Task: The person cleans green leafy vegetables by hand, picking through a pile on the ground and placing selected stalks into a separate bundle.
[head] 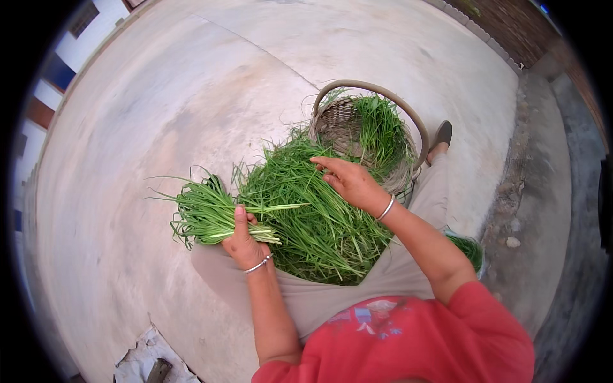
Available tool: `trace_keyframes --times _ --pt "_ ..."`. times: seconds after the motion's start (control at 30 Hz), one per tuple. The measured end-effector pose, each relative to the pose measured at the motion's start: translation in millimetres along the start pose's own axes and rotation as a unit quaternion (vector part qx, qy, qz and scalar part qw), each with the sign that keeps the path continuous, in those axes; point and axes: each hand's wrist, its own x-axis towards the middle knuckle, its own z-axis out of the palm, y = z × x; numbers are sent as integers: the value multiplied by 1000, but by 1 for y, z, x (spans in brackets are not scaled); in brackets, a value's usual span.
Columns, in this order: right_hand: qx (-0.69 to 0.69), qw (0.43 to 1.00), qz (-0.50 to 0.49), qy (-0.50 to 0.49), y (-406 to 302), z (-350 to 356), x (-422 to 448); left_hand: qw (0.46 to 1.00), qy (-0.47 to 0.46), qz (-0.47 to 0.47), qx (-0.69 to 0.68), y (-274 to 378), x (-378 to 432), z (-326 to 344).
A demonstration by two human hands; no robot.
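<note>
My left hand (245, 242) is closed around a bundle of long green leafy stalks (203, 210), the pale stem ends pointing right and the leaves spreading left. One stalk in the bundle sticks out farther to the right than the rest. Over the big heap of similar green stalks (311, 230) between my legs is my right hand (352, 184), its fingers apart and nothing seen in them. Behind the heap, a woven wicker basket (337, 119) with an arched handle leans towards me, with more greens (380, 127) inside along its right side.
A clear plastic bag of greens (467, 251) lies beside my leg at the right. My shoe (443, 132) rests on the concrete ground (143, 143) past the basket. A pale sheet (151, 352) with a piece of wood (159, 371) is at the lower left. A small stone (513, 242) lies right.
</note>
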Motion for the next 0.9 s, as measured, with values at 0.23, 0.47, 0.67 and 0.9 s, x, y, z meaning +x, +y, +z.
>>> trace_keyframes --times 0.23,0.47,0.67,0.9 --pt "21 990 -132 -35 -67 18 2 999 -28 9 21 -4 -9 8" --pt "93 989 -111 34 -47 27 -4 1000 -6 11 14 -3 -9 8" --pt "196 956 105 190 -6 -4 10 1000 -6 9 -25 0 -5 2" --pt "157 953 116 230 30 -6 12 998 -35 -9 -46 2 -3 -3"
